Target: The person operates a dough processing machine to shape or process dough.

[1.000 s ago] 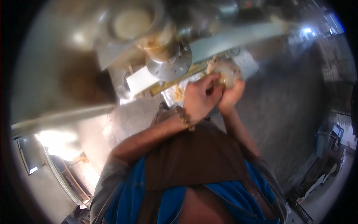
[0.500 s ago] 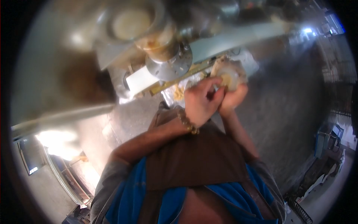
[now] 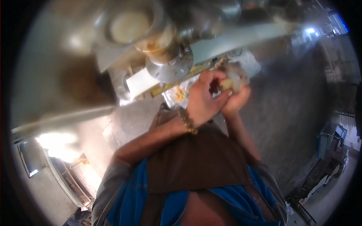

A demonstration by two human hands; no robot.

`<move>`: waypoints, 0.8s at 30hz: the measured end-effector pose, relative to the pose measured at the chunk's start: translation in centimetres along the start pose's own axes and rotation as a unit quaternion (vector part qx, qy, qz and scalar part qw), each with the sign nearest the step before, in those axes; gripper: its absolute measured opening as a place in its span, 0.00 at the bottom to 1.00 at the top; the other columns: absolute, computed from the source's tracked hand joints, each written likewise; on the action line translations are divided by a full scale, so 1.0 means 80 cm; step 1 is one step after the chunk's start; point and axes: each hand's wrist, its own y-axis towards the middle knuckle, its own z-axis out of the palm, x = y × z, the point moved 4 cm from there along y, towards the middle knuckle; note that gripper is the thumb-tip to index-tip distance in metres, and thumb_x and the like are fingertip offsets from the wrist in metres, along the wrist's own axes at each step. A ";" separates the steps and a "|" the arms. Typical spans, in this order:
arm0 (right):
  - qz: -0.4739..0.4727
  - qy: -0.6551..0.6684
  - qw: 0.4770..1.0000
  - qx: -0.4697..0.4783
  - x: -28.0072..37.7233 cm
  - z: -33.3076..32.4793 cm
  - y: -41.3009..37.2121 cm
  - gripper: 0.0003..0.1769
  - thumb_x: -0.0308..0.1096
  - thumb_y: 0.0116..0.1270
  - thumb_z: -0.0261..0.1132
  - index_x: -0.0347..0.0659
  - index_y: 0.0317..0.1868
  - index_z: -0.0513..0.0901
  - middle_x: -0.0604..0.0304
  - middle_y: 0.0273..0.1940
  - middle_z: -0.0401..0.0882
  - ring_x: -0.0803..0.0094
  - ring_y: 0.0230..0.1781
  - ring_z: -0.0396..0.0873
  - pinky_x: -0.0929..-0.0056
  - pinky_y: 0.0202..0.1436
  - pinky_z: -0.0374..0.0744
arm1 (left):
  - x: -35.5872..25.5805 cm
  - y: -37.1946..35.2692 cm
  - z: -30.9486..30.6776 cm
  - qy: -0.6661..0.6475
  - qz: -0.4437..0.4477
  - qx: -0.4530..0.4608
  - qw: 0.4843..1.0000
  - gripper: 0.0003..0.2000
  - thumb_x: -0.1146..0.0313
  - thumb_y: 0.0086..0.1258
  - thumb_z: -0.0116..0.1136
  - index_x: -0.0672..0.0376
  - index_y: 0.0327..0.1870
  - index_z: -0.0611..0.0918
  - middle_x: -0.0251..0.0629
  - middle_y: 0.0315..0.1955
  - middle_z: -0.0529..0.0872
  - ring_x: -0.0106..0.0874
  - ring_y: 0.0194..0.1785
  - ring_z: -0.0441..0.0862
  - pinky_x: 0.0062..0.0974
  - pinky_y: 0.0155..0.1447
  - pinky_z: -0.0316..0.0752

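Observation:
My left hand (image 3: 201,96), with a beaded bracelet (image 3: 187,121) on the wrist, curls its fingers and thumb around a pale yellowish piece (image 3: 227,85). Close against it on the right, my right hand (image 3: 238,101) is closed from below on a whitish, crumpled-looking bundle (image 3: 238,75). The yellowish piece lies at the near side of this bundle. Blur hides the exact kind of both things. Beyond and below the hands, a clear plastic bag (image 3: 174,94) holds small yellow pieces.
A machine with a round metal flange (image 3: 169,67) and a round-topped part (image 3: 130,27) stands in front of me. A pale rail (image 3: 141,82) with a yellowish strip (image 3: 160,89) runs along its near side. More clear plastic (image 3: 249,62) lies beyond my right hand.
My left fingers and thumb have spread from a pinch to a wider curl around the yellowish piece. More of that piece shows now. The right hand has barely moved.

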 end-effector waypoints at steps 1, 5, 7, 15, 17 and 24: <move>0.000 0.000 1.000 -0.001 -0.015 -0.009 -0.001 0.16 0.36 0.74 0.53 0.30 0.49 0.77 0.51 0.48 0.82 0.67 0.46 0.82 0.67 0.49 0.81 | 0.001 0.002 -0.001 0.000 0.000 0.000 1.000 0.14 0.76 0.57 0.74 0.60 0.43 0.82 0.30 0.38 0.82 0.18 0.34 0.79 0.18 0.35 0.74; -0.045 -0.021 0.998 -0.023 -0.032 -0.017 -0.001 0.16 0.35 0.74 0.56 0.28 0.52 0.73 0.49 0.49 0.81 0.64 0.47 0.82 0.65 0.50 0.82 | -0.004 0.006 -0.005 0.050 0.045 0.003 0.998 0.14 0.75 0.57 0.75 0.59 0.42 0.82 0.31 0.39 0.82 0.19 0.35 0.79 0.17 0.36 0.74; -0.089 -0.056 0.994 -0.020 -0.026 -0.013 0.000 0.16 0.34 0.74 0.56 0.28 0.52 0.72 0.49 0.49 0.81 0.64 0.47 0.82 0.64 0.50 0.82 | -0.005 0.006 -0.006 0.073 0.064 -0.006 0.995 0.14 0.74 0.57 0.74 0.59 0.42 0.82 0.32 0.40 0.83 0.19 0.36 0.79 0.17 0.36 0.74; 0.104 0.260 0.960 0.005 -0.018 0.004 0.013 0.28 0.48 0.76 0.42 0.34 0.57 0.78 0.54 0.53 0.82 0.62 0.54 0.80 0.64 0.60 0.77 | 0.013 0.003 -0.012 -0.015 -0.038 -0.013 0.999 0.15 0.73 0.62 0.72 0.60 0.46 0.78 0.30 0.39 0.85 0.17 0.35 0.80 0.15 0.37 0.74; 0.129 0.296 0.947 -0.002 -0.016 0.008 0.018 0.28 0.48 0.75 0.43 0.34 0.56 0.79 0.54 0.52 0.83 0.61 0.55 0.80 0.63 0.60 0.77 | 0.020 0.010 -0.016 -0.051 -0.036 -0.011 0.998 0.15 0.74 0.66 0.70 0.61 0.50 0.77 0.31 0.40 0.85 0.17 0.36 0.79 0.14 0.36 0.74; 0.140 0.322 0.935 -0.044 -0.034 -0.009 0.024 0.28 0.47 0.73 0.45 0.32 0.54 0.81 0.52 0.52 0.84 0.60 0.55 0.81 0.60 0.63 0.76 | 0.049 0.014 -0.034 -0.396 -0.247 -0.020 0.884 0.14 0.68 0.74 0.61 0.59 0.58 0.80 0.28 0.39 0.82 0.21 0.38 0.75 0.21 0.41 0.69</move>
